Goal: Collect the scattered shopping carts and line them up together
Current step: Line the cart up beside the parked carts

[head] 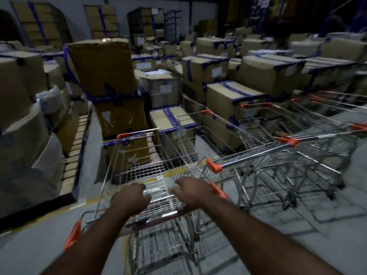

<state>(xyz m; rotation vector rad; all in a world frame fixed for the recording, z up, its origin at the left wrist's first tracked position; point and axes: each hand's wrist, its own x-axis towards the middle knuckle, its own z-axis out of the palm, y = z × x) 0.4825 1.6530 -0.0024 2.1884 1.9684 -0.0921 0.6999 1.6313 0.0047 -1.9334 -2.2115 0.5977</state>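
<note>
Forearms are stretched forward from the bottom edge, and both hands are set on the nearest cart [137,165], beyond its handle [73,235], whose orange end cap shows below the left arm. The left hand [130,196] is closed into a fist, its fingers curled over the top of the wire flap [158,192] at the back of the basket. The right hand [191,192] is placed on the same flap, its fingers bent over the wire, though the grip is softened by blur. This cart is pointed toward stacked cardboard boxes [103,66] bound with blue tape. Other carts [268,153] with orange corners are lined up just to its right on the grey floor [35,251], the closest one almost touching its side.
</note>
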